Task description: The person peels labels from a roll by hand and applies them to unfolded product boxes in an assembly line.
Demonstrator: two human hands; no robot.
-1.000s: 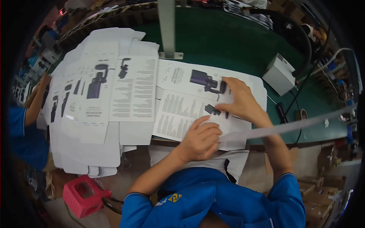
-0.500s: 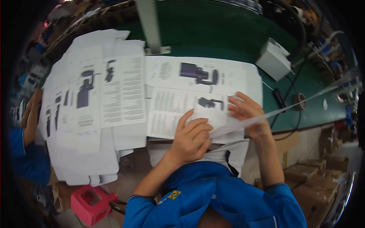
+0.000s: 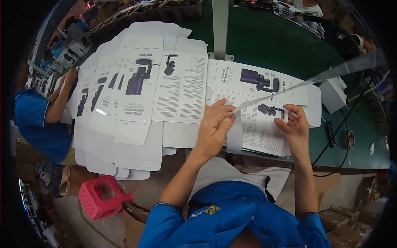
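Observation:
My left hand [image 3: 215, 130] is closed on a long translucent plastic strip [image 3: 308, 80], pinching it between thumb and fingers. From there the strip stretches up to the far right, and a greyish length of it hangs below the fingers over the sheet's near edge. Under both hands lies a flat printed carton sheet [image 3: 256, 130], white with microphone pictures and text. At the right part of this sheet rests my right hand [image 3: 295, 128], fingers loosely bent and thumb apart, with nothing seen in it.
Overlapping flat printed cartons [image 3: 136, 101] spread to the left. A metal post [image 3: 220, 31] rises from the green table [image 3: 269, 39]. At right are a white box [image 3: 333, 95], a tape roll [image 3: 348, 140] and cables. A pink plastic stool [image 3: 97, 198] stands lower left; a co-worker in blue [image 3: 41, 124] is at far left.
The view has shifted, so the table and cartons appear farther right. My left hand keeps the strip's end, now over the sheet, and my right hand has come down at the sheet's right side.

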